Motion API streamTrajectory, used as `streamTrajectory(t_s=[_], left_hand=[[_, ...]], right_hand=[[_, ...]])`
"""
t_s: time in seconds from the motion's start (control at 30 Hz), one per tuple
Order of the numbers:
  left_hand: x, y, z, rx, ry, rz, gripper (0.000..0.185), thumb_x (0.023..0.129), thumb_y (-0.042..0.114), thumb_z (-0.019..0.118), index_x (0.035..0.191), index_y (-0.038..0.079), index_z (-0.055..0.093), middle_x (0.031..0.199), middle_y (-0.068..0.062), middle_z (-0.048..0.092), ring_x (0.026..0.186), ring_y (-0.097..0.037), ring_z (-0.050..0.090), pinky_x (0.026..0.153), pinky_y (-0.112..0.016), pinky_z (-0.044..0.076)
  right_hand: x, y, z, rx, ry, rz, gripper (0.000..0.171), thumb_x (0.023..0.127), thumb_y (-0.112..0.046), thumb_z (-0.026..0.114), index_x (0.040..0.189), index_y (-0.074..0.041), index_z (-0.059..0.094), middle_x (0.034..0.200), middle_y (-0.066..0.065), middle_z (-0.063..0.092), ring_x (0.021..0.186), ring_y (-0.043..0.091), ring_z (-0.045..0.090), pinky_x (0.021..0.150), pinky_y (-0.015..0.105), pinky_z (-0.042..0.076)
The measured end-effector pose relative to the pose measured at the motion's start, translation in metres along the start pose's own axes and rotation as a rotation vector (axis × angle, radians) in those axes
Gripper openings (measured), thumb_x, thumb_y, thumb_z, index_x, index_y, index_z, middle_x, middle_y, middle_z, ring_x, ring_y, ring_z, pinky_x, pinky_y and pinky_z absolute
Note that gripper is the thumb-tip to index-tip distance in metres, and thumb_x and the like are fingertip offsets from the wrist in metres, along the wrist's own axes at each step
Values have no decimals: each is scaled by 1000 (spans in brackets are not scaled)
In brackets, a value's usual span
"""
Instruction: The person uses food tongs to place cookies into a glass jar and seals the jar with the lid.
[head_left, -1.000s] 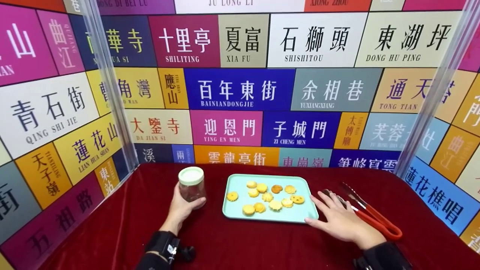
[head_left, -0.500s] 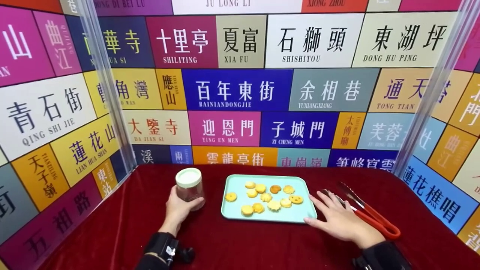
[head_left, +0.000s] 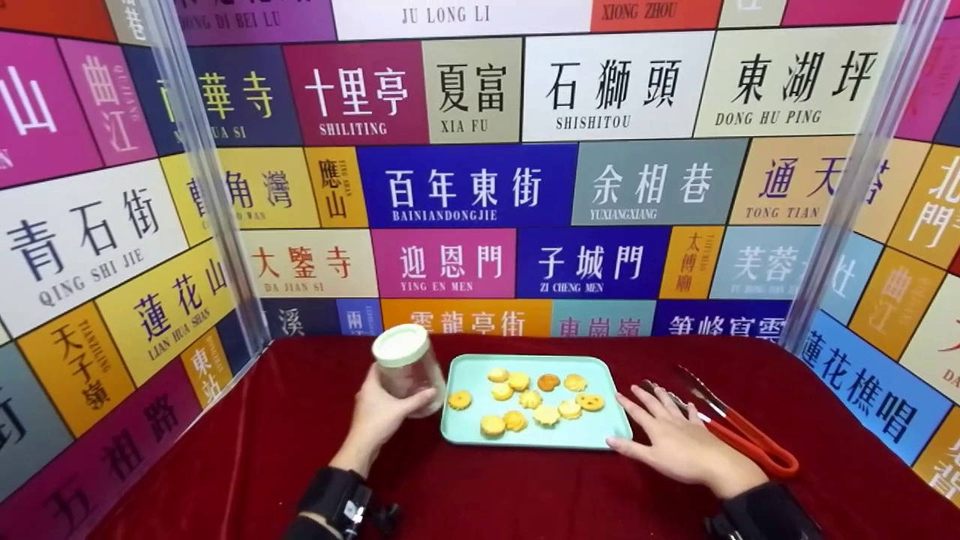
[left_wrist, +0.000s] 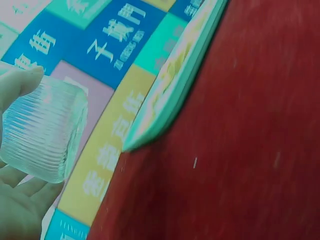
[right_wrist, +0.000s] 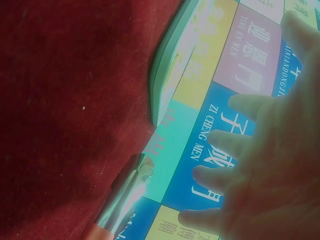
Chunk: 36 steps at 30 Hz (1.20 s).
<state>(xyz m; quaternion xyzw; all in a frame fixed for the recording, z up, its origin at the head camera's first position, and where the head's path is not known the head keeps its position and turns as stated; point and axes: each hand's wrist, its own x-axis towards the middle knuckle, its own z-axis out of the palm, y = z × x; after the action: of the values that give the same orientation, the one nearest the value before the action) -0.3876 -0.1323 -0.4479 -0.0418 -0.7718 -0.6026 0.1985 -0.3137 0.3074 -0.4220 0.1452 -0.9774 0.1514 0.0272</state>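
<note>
My left hand (head_left: 386, 416) grips a clear ribbed jar (head_left: 409, 371) with a pale green lid and holds it lifted and tilted by the left edge of a mint tray (head_left: 600, 433). In the left wrist view the jar (left_wrist: 42, 132) sits between thumb and fingers, with the tray (left_wrist: 165, 107) beyond. Several small yellow and brown cookies (head_left: 525, 397) lie on the tray. My right hand (head_left: 671, 439) rests flat on the red cloth, fingers spread, touching the tray's right front corner. In the right wrist view the fingers (right_wrist: 265, 150) are straight beside the tray (right_wrist: 165, 85).
Red-handled metal tongs (head_left: 739, 435) lie on the red tablecloth (head_left: 225, 457) just right of my right hand; their tip (right_wrist: 120, 200) shows in the right wrist view. Colourful sign panels wall the table at the back and both sides, with clear posts at the corners.
My left hand has lifted the jar and carried it right, toward the tray, tilting it. The right hand has stayed put.
</note>
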Motion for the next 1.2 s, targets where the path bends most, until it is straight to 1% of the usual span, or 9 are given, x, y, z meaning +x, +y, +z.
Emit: streamTrajectory(t_s=[0.1, 0.3, 0.47, 0.67, 0.77, 0.9, 0.97, 1.1, 1.2], left_hand=[[-5, 11, 10, 13, -59, 18, 95, 74, 25, 101, 149, -2, 51, 141, -23, 64, 129, -37, 62, 111, -54, 49], [-18, 24, 28, 17, -162, 74, 91, 73, 26, 101, 147, 0, 54, 137, -20, 67, 126, -35, 65, 107, -53, 53], [-29, 30, 46, 5, -251, 125, 86, 72, 26, 100, 142, 0, 57, 131, -17, 71, 120, -33, 68, 103, -49, 56], [-48, 36, 64, 7, -371, 179, 83, 71, 29, 101, 140, 7, 60, 128, -8, 73, 116, -27, 69, 99, -45, 58], [-57, 40, 71, 10, -440, 176, 82, 71, 32, 101, 139, 12, 60, 128, -2, 72, 117, -24, 68, 99, -42, 56], [-66, 42, 78, -9, -544, 155, 84, 72, 33, 101, 142, 18, 57, 131, 6, 69, 119, -17, 65, 102, -39, 53], [-70, 41, 81, -14, -588, 163, 87, 72, 32, 100, 145, 21, 55, 132, 9, 68, 120, -14, 65, 104, -38, 52], [-75, 36, 85, -34, -654, 182, 91, 72, 30, 101, 149, 22, 52, 134, 11, 68, 123, -11, 64, 108, -36, 50], [-77, 32, 87, -52, -693, 171, 94, 73, 27, 100, 151, 22, 49, 135, 10, 67, 125, -11, 63, 111, -37, 48]], right_hand=[[0, 0, -1, 4, -6, -3, 90, 100, -73, 53, 166, -13, 39, 172, 24, 28, 156, 58, 15, 114, 87, 9], [1, -1, -1, 5, -22, 0, 89, 101, -72, 53, 166, -13, 38, 172, 24, 27, 156, 58, 14, 113, 87, 8], [2, 1, 0, -6, -19, -4, 90, 101, -72, 53, 166, -12, 38, 171, 25, 28, 155, 59, 15, 112, 88, 9], [2, 0, 1, -28, -9, -18, 86, 102, -69, 55, 165, -13, 41, 170, 25, 30, 154, 60, 18, 111, 88, 12], [1, 0, 0, -22, -20, -12, 85, 102, -68, 54, 165, -13, 40, 170, 25, 30, 154, 60, 18, 112, 88, 12], [2, 0, 0, -11, -31, -10, 85, 103, -68, 54, 165, -13, 40, 170, 26, 29, 155, 60, 17, 112, 88, 11], [2, 0, 0, -12, -28, -8, 85, 103, -68, 54, 165, -13, 40, 170, 26, 30, 155, 59, 16, 112, 88, 11], [1, -1, 1, -10, -23, -5, 86, 102, -70, 53, 165, -13, 41, 170, 24, 31, 157, 56, 16, 113, 88, 10], [1, -1, 2, -3, -24, -9, 87, 102, -71, 53, 165, -12, 41, 170, 25, 31, 157, 56, 16, 112, 88, 10]])
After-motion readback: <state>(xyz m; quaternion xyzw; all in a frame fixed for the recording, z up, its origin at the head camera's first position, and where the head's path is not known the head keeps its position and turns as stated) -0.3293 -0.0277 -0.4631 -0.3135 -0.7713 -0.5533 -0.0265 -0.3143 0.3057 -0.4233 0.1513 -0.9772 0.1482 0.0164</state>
